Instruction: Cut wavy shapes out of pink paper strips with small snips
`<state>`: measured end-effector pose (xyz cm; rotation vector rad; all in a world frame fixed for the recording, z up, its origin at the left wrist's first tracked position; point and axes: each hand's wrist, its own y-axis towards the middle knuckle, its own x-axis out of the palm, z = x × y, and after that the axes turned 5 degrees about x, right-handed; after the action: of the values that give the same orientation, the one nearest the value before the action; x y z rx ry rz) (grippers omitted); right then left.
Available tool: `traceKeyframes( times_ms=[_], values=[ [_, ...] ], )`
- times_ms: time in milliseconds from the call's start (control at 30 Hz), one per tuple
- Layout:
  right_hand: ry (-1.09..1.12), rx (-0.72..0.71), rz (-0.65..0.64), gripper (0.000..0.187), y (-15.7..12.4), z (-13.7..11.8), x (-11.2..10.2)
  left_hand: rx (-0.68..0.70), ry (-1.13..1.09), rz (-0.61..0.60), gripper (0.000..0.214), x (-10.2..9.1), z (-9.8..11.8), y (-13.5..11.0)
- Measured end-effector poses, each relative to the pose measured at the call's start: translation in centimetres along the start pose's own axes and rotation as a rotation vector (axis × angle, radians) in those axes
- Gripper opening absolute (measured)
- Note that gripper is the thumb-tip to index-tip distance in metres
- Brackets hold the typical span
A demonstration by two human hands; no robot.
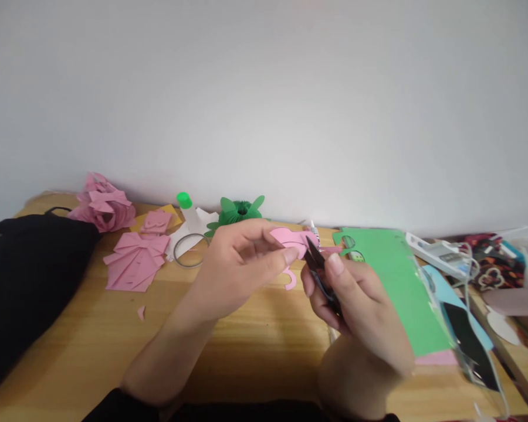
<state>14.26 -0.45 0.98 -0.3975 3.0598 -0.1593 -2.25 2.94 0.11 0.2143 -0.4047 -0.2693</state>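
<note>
Between the thumb and fingers of my left hand (242,264) is a pink paper cutout (286,236), held above the table. A curled pink strip (291,279) hangs below it; whether the two are joined I cannot tell. My right hand (356,293) grips dark-bladed scissors (314,258), their handles mostly covered by the fingers. The blade tips meet the right part of the pink paper. Behind my left hand sits a dark green folded-paper shape (240,212) with leaf-like pieces.
Folded pink paper (136,261), a pink paper bundle (101,202), a green-capped glue stick (189,208) and a tape roll (189,251) lie left on the wooden table (255,346). Green sheets (391,281) lie right, near a white power strip (442,256). Black fabric (30,281) covers the left edge.
</note>
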Motion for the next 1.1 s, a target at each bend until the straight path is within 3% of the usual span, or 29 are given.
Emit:
traceKeyframes(
  times_ms=[367,633,1100],
  values=[
    [0.019,-0.032,0.000,0.051,0.24,0.40,0.08,-0.013,-0.013,0.006,0.005,-0.17,-0.50,-0.19],
    [0.035,-0.063,0.008,0.051,0.33,0.56,0.23,0.025,-0.067,-0.015,0.017,-0.17,-0.64,-0.24],
    [0.021,-0.074,0.009,0.054,0.43,0.55,0.30,0.015,-0.094,-0.019,0.019,-0.20,-0.77,-0.23]
  ],
)
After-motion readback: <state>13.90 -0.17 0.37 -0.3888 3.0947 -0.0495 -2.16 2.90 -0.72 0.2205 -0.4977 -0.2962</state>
